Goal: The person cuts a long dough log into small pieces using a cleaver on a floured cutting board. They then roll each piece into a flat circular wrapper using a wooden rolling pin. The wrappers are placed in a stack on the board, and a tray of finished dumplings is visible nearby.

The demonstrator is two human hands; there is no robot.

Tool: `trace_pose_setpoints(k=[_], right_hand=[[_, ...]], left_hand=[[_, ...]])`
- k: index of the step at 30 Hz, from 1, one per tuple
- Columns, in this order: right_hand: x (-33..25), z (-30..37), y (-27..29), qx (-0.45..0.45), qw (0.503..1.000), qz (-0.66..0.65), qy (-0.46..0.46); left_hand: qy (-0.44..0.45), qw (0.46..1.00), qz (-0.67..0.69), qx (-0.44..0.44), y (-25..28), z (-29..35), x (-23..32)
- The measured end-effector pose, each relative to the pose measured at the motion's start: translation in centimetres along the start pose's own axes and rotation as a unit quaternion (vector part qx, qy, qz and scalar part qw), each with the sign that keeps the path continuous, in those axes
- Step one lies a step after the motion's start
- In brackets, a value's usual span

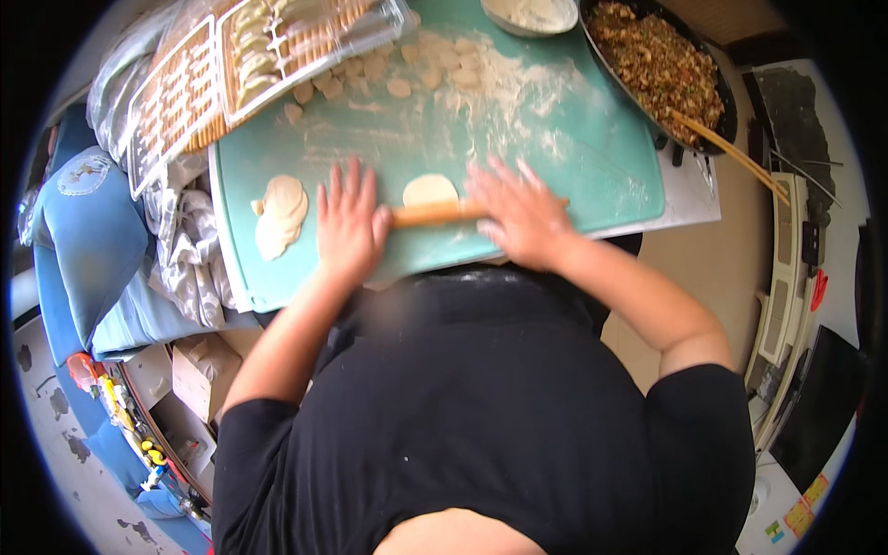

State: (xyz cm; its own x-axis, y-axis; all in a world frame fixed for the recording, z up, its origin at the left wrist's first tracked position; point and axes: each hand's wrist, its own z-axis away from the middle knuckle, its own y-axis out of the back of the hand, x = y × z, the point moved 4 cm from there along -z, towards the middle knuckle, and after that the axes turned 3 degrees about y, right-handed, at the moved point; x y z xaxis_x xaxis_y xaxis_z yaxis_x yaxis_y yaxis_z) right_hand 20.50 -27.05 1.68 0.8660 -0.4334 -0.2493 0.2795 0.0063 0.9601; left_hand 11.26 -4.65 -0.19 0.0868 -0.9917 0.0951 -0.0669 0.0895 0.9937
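Observation:
On the green mat [592, 139], a wooden rolling pin [427, 215] lies across the near edge of a round dough wrapper [430, 191]. My left hand [351, 222] is flat at the pin's left end, fingers stretched forward and thumb beside the wood. Over the pin's right part rests my right hand [520, 211], slightly blurred, with its fingers spread; the pin's tip shows past it. Neither hand's fingers wrap round the pin. Left of my left hand, several rolled wrappers [280, 217] overlap in a pile.
Small dough pieces [435, 65] lie in scattered flour at the back. Clear trays [268, 55] with dumplings stand at the far left. A white bowl of flour [532, 14] and a dark pan of chopped filling [661, 74] with chopsticks [740, 162] are at the far right.

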Motion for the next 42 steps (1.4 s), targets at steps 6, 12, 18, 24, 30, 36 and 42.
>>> trace_pose_setpoints(k=[6, 12, 18, 24, 30, 36, 42], right_hand=[[4.9, -2.7, 0.8, 0.118, 0.988, 0.058, -0.084], [0.6, 2.3, -0.7, 0.028, 0.999, 0.010, -0.013], [4.1, -1.4, 0.6, 0.145, 0.987, 0.028, -0.057], [0.9, 2.3, 0.4, 0.205, 0.975, -0.049, 0.067], [0.1, 4.0, 1.2, 0.216, 0.972, -0.073, 0.048], [0.6, 4.6, 1.0, 0.243, 0.965, -0.084, 0.055], [1.0, 5.0, 0.5, 0.273, 0.956, -0.095, 0.059]], left_hand=[[0.049, 0.996, 0.002, 0.074, 0.3, -7.1, -0.8], [-0.031, 0.998, 0.042, -0.038, 0.6, 0.4, 1.9], [0.025, 0.960, 0.264, -0.092, 1.5, -7.6, 2.8], [0.005, 0.963, 0.207, -0.175, 1.2, -8.5, 4.2], [0.044, 0.944, 0.277, -0.173, 0.7, -7.0, 3.5], [-0.010, 0.953, 0.256, -0.161, 1.4, -6.5, 4.2], [-0.113, 0.940, 0.320, 0.047, 5.1, -7.5, 4.4]])
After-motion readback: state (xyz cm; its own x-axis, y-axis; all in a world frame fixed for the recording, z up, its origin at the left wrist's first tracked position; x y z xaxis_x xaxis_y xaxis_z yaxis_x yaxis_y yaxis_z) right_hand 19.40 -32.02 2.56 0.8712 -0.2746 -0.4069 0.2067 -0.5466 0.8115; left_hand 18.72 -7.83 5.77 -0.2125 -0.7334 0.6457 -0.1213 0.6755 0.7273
